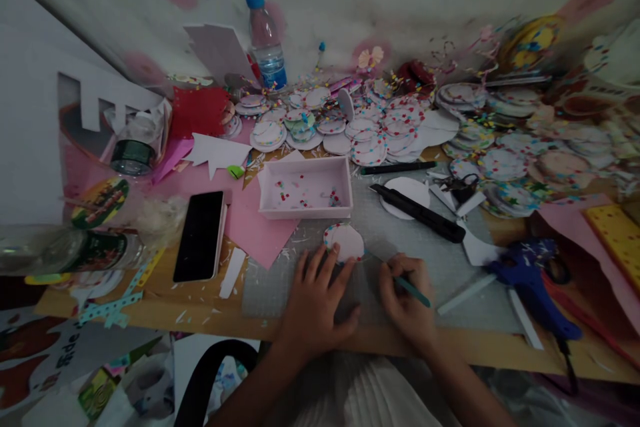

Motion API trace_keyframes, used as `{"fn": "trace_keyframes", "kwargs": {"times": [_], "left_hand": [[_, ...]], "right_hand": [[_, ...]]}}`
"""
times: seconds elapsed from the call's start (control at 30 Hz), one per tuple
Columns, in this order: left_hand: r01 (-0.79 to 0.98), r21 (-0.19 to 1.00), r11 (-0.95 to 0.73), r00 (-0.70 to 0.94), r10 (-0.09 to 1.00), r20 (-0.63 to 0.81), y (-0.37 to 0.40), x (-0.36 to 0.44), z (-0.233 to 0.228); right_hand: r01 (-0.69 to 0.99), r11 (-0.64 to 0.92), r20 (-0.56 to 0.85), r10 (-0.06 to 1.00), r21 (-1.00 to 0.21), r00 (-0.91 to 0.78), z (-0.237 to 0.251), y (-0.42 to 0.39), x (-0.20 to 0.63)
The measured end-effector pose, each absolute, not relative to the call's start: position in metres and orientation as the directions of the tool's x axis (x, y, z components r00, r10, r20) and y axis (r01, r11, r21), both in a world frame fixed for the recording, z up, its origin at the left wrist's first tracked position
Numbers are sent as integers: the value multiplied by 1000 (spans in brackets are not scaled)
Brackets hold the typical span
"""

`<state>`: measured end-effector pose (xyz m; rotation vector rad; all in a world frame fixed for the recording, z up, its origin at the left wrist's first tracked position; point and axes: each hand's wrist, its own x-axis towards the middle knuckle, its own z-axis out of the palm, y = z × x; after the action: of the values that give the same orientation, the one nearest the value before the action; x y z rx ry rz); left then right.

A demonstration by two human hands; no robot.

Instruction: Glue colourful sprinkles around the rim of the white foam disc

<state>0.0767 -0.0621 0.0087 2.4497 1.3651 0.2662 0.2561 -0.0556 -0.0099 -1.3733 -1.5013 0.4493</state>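
Note:
Spread fingers of my left hand (pixel 320 300) rest on the near edge of a small white paper disc (pixel 345 243). Tiny red and blue pieces dot the disc's rim. My right hand (pixel 407 297) is closed round a slim green pen-like tool (pixel 414 291), just right of the disc. The tool's tip is too faint to make out. Beyond the disc stands a shallow white box (pixel 306 209) with small red bits scattered inside. Under both hands lies a grey cutting mat (pixel 270 290).
A black utility knife (pixel 420 212) lies on another white disc, behind my right hand. At right is a blue glue gun (pixel 533 280); at left, a phone (pixel 199 237). Many decorated discs (pixel 370 147) pile along the back, near a water bottle (pixel 267 43).

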Motion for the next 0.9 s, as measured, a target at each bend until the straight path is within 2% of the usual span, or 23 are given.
{"fn": "trace_keyframes", "kwargs": {"times": [0.3,0.9], "left_hand": [[786,385,-484,522,853,7,-61,77,9],[787,375,-489,534,845,-19,-61,76,10]], "right_hand": [[463,300,431,878,-834,207,-12,-62,258],[475,317,429,891,-821,147,-14,-60,259]]}}
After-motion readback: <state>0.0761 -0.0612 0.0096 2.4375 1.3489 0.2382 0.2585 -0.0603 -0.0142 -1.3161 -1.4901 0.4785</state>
